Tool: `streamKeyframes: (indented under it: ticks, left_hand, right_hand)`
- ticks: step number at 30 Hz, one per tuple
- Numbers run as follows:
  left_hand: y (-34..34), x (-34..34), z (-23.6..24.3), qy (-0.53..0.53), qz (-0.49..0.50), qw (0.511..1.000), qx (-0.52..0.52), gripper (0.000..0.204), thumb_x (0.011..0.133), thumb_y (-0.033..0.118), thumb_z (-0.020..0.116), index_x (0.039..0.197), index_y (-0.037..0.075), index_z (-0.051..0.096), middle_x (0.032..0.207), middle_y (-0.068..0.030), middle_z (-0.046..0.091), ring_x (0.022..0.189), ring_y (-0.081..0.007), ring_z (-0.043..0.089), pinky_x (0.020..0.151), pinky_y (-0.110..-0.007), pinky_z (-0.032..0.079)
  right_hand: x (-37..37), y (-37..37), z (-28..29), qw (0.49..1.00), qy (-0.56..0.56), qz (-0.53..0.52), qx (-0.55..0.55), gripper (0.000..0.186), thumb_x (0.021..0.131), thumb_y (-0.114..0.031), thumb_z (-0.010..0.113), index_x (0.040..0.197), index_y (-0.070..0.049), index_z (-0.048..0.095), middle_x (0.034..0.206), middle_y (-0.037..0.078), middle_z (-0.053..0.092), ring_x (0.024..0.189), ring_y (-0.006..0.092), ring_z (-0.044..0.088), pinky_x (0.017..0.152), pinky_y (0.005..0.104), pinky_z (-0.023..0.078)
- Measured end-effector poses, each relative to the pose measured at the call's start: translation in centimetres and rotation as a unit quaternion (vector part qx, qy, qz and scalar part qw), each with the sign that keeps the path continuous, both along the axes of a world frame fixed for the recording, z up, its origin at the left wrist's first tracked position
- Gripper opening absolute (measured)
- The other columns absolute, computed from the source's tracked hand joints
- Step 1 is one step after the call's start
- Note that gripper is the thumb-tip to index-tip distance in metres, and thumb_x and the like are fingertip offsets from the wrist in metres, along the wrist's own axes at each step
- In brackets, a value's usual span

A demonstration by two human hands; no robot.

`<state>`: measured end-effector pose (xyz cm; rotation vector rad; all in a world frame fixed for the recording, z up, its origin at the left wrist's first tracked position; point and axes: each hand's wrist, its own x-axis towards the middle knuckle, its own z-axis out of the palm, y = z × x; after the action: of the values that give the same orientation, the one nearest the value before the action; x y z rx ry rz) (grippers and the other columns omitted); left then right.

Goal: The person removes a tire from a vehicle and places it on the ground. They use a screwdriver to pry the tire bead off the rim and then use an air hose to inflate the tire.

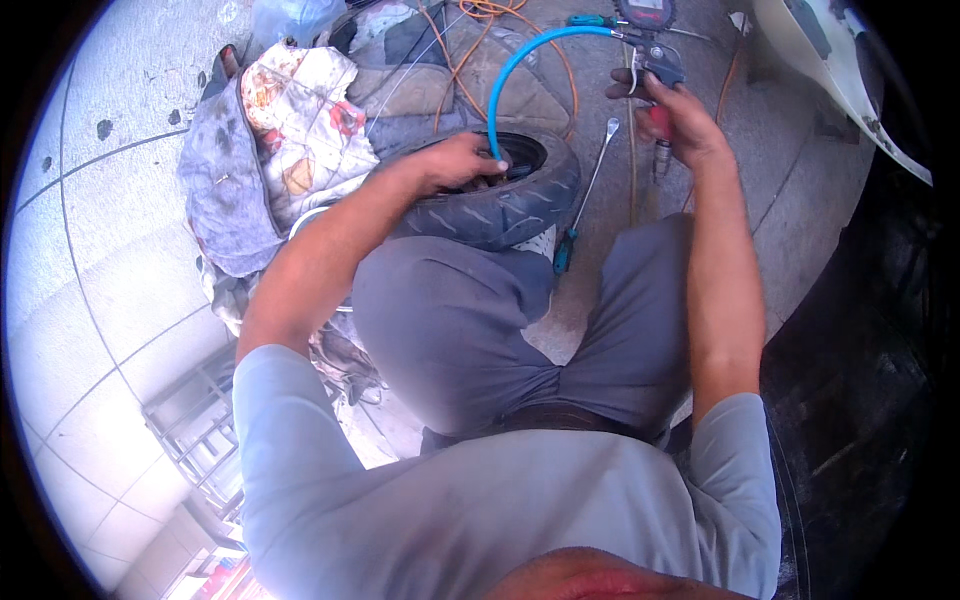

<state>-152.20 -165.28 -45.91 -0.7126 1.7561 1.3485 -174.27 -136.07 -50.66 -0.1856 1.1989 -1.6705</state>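
Observation:
A small black wheel with a treaded tyre (500, 212) lies on its side just beyond my knees. My left hand (458, 162) reaches over its rim, fingers closed around the lower end of a blue hose (540, 40) near the hub; the hose tip is hidden. From there the hose arches up and right to a tyre inflator gun (662, 66) with a round gauge (650, 10). My right hand (692, 122) grips this gun, its fingers wrapped about the lever and body. A red part (660, 120) shows below the fingers.
A long metal tool with a teal handle (566, 250) lies right of the tyre. Another teal handle (592, 20) lies beyond the hose. Stained rags (300, 120) are heaped at left, with an orange hose (455, 85) behind. A pale curved panel (830, 70) stands at far right.

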Motion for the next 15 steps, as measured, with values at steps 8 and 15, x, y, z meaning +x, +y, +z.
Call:
streamKeyframes:
  ticks: [8,15]
  left_hand:
    - [-1.2,1.0,-1.3,0.071,-0.099,0.992,0.012,0.049,0.101,0.020,0.067,0.144,0.004,0.051,0.122,-0.0098,0.068,0.106,-0.0159,0.062,0.094,-0.033,0.050]
    - [0.2,-0.2,-2.5,0.113,-0.152,0.982,-0.024,0.054,0.096,0.009,0.066,0.146,0.000,0.048,0.130,-0.0124,0.066,0.118,-0.0205,0.061,0.107,-0.035,0.045]
  right_hand:
    - [-0.7,1.5,-3.4,0.959,0.113,-0.057,0.253,0.044,0.093,-0.040,0.073,0.114,-0.002,0.068,0.092,0.007,0.071,0.072,0.0154,0.062,0.066,0.0333,0.050]
    - [-2.6,1.1,-10.3,0.809,0.242,0.240,0.478,0.038,0.089,-0.034,0.074,0.107,-0.001,0.071,0.091,0.011,0.073,0.083,0.0263,0.071,0.075,0.0415,0.057]
